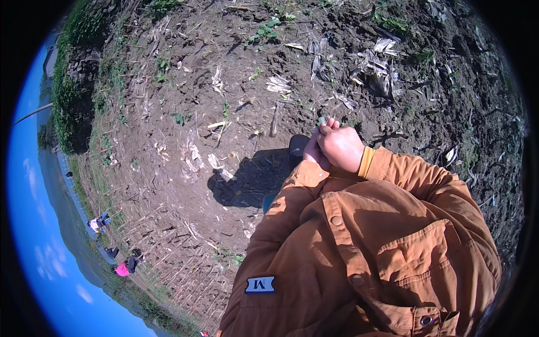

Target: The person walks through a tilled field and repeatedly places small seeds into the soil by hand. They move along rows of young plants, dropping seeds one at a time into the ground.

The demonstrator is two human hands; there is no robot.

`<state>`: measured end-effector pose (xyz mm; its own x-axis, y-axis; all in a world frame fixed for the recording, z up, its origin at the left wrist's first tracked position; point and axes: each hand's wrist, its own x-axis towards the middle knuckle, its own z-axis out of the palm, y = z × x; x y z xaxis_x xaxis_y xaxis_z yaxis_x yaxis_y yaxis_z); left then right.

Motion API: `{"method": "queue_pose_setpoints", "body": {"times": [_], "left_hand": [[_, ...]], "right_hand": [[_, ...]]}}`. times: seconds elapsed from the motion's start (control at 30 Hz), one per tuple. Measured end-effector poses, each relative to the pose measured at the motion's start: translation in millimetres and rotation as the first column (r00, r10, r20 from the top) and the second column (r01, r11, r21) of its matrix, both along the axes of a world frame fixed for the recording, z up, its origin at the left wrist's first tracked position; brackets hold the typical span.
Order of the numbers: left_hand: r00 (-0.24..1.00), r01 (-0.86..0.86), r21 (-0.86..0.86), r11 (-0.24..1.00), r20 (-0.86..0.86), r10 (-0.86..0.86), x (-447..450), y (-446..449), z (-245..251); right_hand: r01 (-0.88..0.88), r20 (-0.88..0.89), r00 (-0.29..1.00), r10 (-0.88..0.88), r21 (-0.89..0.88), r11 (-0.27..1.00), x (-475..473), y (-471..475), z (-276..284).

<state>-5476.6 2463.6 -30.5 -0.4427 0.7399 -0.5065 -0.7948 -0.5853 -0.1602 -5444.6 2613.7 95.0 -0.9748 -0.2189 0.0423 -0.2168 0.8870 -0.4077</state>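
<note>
My right hand (342,145) lies over my left hand (312,148), and the two are pressed together in front of my chest. At their fingertips shows a small pale-green piece (322,121), perhaps a leaf; my right fingers pinch it. The right hand covers most of my left fingers, so their grip is hidden. Both arms wear an orange-brown jacket (353,244), with a yellow inner cuff (366,161) at the right wrist. Below the hands is bare soil (252,113) with dry husks (278,84).
Dry corn leaves (377,69) and small green weeds (265,31) dot the rough ground. A teal object (268,203) is partly hidden by my left sleeve. Far left, people (99,222) and a person in pink (126,267) are at the field's edge, near a shrub-covered bank (78,97).
</note>
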Motion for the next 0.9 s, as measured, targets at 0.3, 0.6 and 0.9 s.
{"method": "queue_pose_setpoints", "body": {"times": [0.3, 0.6, 0.9], "left_hand": [[0.984, -0.12, 0.095, 0.988, -0.122, 0.131, -32.2, 5.6, -4.5], [0.967, -0.2, 0.013, 0.98, -0.158, 0.199, -120.9, -9.6, -23.5], [0.936, -0.347, -0.14, 0.927, 0.0, 0.351, -174.5, -33.4, -35.0]], "right_hand": [[-0.067, -0.072, 0.995, 0.067, -0.004, 0.998, -45.9, -2.3, -12.8], [0.035, 0.044, 0.999, -0.021, -0.352, 0.935, -160.8, -0.5, -14.7], [0.158, 0.107, 0.985, -0.137, -0.218, 0.963, -376.4, -17.7, -92.8]]}}
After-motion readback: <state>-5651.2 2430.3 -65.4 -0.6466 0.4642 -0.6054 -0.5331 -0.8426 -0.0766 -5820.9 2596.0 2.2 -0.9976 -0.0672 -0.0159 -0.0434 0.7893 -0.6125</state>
